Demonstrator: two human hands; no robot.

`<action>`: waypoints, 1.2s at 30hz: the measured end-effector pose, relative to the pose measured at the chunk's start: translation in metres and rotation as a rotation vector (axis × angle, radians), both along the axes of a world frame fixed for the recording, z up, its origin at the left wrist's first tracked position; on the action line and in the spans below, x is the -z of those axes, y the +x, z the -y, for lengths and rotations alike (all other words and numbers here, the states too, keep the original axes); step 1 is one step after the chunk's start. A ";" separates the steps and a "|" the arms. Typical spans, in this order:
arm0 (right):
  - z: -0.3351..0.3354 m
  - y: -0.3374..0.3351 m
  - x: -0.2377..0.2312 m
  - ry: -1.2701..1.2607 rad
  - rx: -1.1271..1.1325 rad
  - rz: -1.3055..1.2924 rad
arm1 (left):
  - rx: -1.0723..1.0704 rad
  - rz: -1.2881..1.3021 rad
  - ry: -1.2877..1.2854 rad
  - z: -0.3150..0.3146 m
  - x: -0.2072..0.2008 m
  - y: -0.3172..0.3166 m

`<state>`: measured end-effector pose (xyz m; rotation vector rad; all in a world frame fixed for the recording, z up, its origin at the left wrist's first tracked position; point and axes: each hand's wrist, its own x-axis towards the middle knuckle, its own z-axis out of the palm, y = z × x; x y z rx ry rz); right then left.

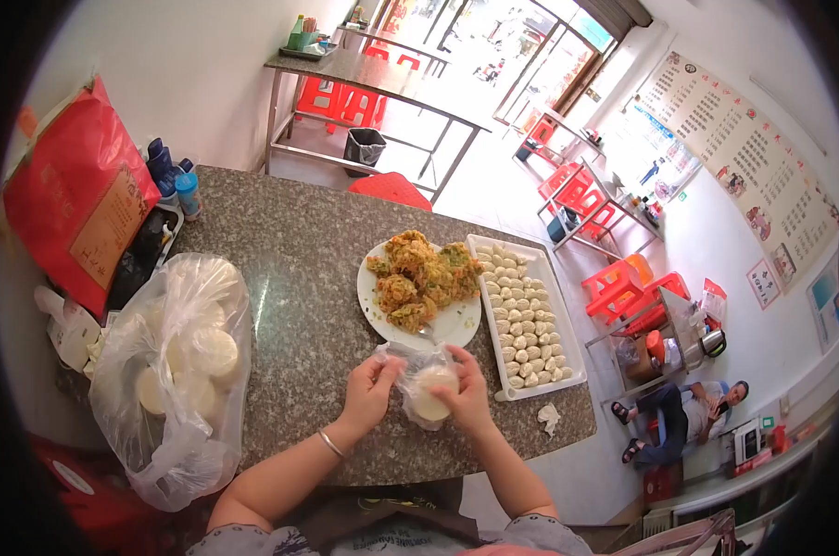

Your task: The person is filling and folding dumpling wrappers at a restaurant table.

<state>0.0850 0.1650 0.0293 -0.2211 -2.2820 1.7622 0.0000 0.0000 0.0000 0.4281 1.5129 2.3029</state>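
Note:
A small clear plastic bag (393, 352) with a stack of round, pale dough wrappers (430, 393) is between my hands, over the near part of the table. My left hand (371, 395) pinches the film on the bag's left side. On the other side my right hand (466, 393) grips the bag and the wrappers, thumb on their face. Just beyond sits a white plate (371, 310) heaped with orange-green chopped filling (423, 274), a spoon handle at its near edge. To its right, a white tray (579, 357) carries rows of folded dumplings (523, 320).
At the left a large clear bag (174, 463) holds several wrapper stacks. Behind it stand a red bag (81, 195) and a blue-capped container (189, 195). Crumpled tissue (549, 419) lies near the speckled table's (299, 398) right corner. A person (693, 412) sits at the right.

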 end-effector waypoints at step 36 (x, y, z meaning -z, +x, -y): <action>-0.022 0.023 -0.039 -0.536 0.226 -0.437 | 0.562 -0.036 -0.334 0.011 -0.007 -0.010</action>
